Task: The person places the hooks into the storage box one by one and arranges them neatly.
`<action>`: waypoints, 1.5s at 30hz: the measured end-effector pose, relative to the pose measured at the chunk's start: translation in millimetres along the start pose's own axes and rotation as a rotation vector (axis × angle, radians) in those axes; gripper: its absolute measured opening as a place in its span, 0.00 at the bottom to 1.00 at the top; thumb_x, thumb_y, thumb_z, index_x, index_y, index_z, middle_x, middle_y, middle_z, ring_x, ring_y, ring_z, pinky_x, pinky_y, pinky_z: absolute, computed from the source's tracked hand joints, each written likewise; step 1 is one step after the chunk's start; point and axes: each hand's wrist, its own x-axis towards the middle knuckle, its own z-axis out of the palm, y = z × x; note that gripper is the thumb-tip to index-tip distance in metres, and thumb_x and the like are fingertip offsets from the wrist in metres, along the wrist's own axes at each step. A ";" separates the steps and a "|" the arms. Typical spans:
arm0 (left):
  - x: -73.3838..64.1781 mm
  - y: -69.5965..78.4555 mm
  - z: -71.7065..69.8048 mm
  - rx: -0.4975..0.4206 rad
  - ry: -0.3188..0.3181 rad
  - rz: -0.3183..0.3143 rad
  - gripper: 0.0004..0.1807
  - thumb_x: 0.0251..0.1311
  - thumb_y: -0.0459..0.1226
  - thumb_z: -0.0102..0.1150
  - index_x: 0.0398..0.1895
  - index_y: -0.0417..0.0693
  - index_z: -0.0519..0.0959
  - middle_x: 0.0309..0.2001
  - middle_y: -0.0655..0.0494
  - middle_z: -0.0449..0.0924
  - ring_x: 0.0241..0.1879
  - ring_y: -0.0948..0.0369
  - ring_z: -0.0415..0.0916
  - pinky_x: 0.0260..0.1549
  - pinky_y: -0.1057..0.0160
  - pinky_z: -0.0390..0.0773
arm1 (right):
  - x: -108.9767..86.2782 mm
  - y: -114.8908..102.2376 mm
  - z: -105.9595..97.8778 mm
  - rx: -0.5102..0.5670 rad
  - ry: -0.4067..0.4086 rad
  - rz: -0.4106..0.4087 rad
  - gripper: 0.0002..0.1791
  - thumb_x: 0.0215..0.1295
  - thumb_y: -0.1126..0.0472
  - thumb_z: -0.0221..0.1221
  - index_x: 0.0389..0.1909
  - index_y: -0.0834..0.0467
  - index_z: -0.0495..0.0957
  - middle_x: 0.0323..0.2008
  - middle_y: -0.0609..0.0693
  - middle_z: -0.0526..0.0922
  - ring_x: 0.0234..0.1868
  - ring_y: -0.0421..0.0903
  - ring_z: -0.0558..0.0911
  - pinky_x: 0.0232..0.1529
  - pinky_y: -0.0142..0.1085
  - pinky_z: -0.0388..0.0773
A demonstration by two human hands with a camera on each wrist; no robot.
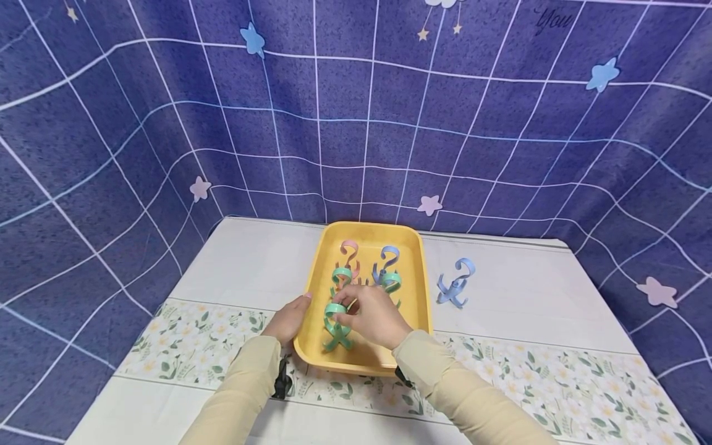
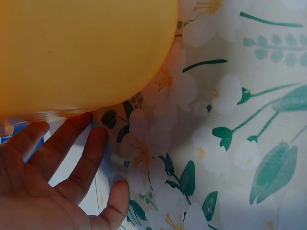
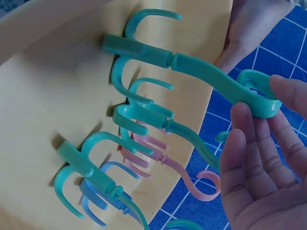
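In the head view my right hand (image 1: 374, 314) is over the near left part of a yellow tray (image 1: 301, 347). Its thumb and fingers hold a green multi-claw hanging hook (image 1: 337, 339) by the curved top; the claws (image 3: 139, 50) point down at the tray floor. My left hand (image 1: 289, 318) touches the tray's left side, its fingers (image 2: 86, 163) extended and spread against the outer wall in the left wrist view. Behind the held hook stand another green hook (image 3: 144, 115) and a pink hook (image 1: 349, 248). A third green hook (image 1: 392, 279) and a blue hook (image 1: 390, 252) stand to the right.
Outside the tray, a second blue hook (image 1: 456, 289) sits on the white tablecloth (image 1: 512, 278) to the right. A flowered band (image 1: 534, 377) crosses the cloth. Dark blue curtain fabric (image 1: 345, 136) with white grid lines hangs behind and at both sides.
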 end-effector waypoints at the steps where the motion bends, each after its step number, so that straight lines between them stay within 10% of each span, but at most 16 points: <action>1: -1.1 0.8 -0.4 0.001 -0.001 0.000 0.35 0.81 0.54 0.25 0.79 0.41 0.57 0.74 0.36 0.61 0.73 0.36 0.56 0.71 0.37 0.54 | 0.0 0.0 -0.2 -0.001 -0.001 0.001 0.08 0.61 0.65 0.72 0.40 0.56 0.85 0.33 0.46 0.86 0.32 0.45 0.85 0.36 0.32 0.81; 45: -0.9 2.2 0.1 -0.012 -0.007 -0.037 0.36 0.81 0.57 0.25 0.80 0.44 0.57 0.66 0.37 0.72 0.64 0.40 0.71 0.66 0.39 0.63 | -12.6 12.7 -46.0 -0.002 0.030 -0.020 0.14 0.64 0.65 0.69 0.50 0.55 0.86 0.44 0.50 0.86 0.38 0.43 0.85 0.39 0.34 0.81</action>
